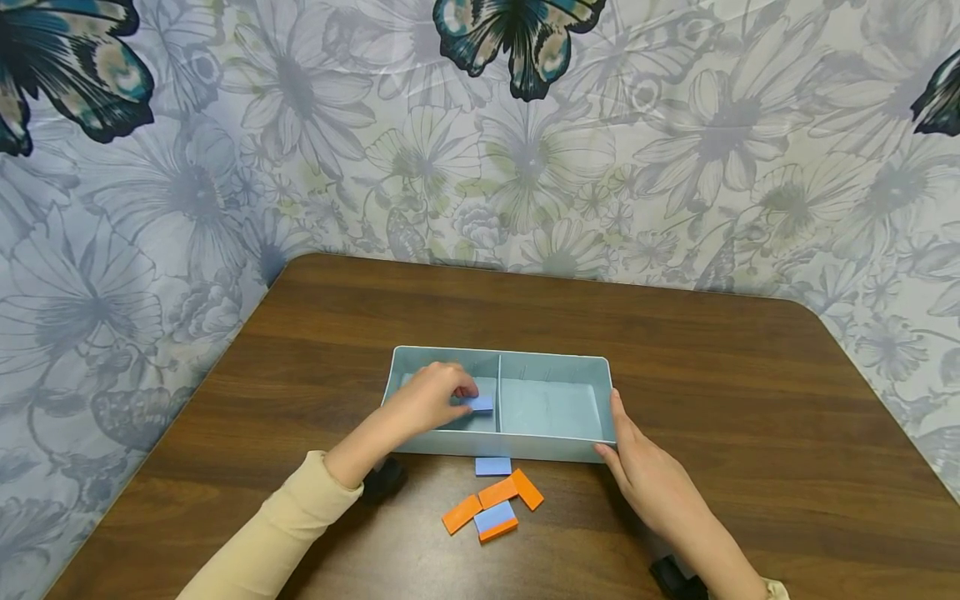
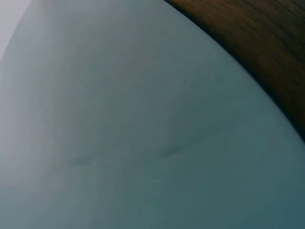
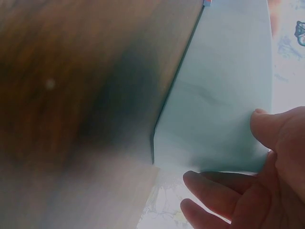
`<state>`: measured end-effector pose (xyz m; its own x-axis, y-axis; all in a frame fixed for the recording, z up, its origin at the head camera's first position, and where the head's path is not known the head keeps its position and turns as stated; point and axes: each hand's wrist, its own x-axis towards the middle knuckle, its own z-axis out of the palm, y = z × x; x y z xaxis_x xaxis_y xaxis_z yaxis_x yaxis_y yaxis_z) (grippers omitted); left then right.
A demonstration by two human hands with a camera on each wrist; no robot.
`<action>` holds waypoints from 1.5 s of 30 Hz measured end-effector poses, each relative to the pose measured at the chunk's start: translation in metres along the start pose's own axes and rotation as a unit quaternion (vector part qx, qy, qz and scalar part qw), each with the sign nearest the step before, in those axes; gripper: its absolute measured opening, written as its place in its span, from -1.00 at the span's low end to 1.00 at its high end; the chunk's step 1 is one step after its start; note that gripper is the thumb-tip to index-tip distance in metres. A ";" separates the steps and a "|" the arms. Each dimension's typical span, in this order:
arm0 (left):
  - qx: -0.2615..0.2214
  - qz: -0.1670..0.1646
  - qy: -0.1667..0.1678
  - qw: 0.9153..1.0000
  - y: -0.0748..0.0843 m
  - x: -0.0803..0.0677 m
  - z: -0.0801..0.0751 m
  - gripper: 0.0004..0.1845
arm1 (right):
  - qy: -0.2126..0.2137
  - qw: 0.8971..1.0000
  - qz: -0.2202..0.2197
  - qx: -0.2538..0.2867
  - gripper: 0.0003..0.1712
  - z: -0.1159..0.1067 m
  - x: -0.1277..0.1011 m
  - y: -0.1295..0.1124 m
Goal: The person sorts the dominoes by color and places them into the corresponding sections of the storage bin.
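Note:
A light blue divided box (image 1: 555,447) stands on the table with two compartments side by side. My left hand (image 1: 426,400) reaches over the front rim into the left compartment and pinches a small blue block (image 1: 480,404) between thumb and fingers, close to the divider (image 1: 498,392). At the box's front right corner my right hand (image 1: 654,479) grips it, the thumb (image 3: 264,125) on the front wall and the fingers along the right end. In the left wrist view the pale box wall (image 2: 143,105) fills most of the picture, and the hand is out of sight.
In front of the box lies a blue block (image 1: 492,467). Nearer me are several orange blocks (image 1: 461,514), with another blue block (image 1: 492,515) on top of one. The wooden table (image 1: 675,350) meets a flowered wall (image 1: 540,167) with butterfly shapes.

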<state>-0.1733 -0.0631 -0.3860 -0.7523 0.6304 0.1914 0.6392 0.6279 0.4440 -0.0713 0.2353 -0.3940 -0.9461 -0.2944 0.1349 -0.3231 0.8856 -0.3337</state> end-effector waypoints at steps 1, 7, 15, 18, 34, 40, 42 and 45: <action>0.001 0.002 -0.007 1.000 0.000 0.001 0.000 -0.86 | 0.000 1.000 0.001 0.000 -0.18 0.000 0.000 0.000; -0.012 -0.004 -0.050 0.999 -0.001 0.006 0.002 -0.88 | 0.000 1.000 0.003 -0.001 -0.18 0.001 0.000 0.000; -0.014 0.002 -0.087 0.996 -0.003 0.008 0.003 -0.91 | 0.001 1.000 0.003 -0.001 -0.18 0.001 0.000 -0.001; -0.014 0.001 -0.094 0.995 -0.003 0.009 0.005 -0.90 | 0.000 1.000 0.004 -0.001 -0.18 0.001 0.000 -0.001; -0.030 0.030 -0.094 0.995 -0.004 0.011 0.008 -0.94 | -0.002 1.000 0.009 0.002 -0.18 0.001 0.000 -0.001; -0.053 0.046 -0.106 0.992 -0.004 0.010 0.007 -0.93 | 0.001 1.000 0.005 0.001 -0.18 0.001 0.000 -0.001; -0.058 0.053 -0.107 0.991 -0.005 0.010 0.008 -0.92 | 0.000 1.000 0.005 0.000 -0.17 0.001 0.000 -0.001; -0.062 0.061 -0.108 0.990 -0.006 0.011 0.008 -0.91 | -0.001 1.000 0.006 -0.001 -0.17 0.001 0.001 0.000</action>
<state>-0.1841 -0.0565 -0.3936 -0.6100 0.7898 0.0638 0.6889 0.4888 0.5352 -0.0720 0.2344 -0.3945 -0.9500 -0.2844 0.1291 -0.3117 0.8898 -0.3333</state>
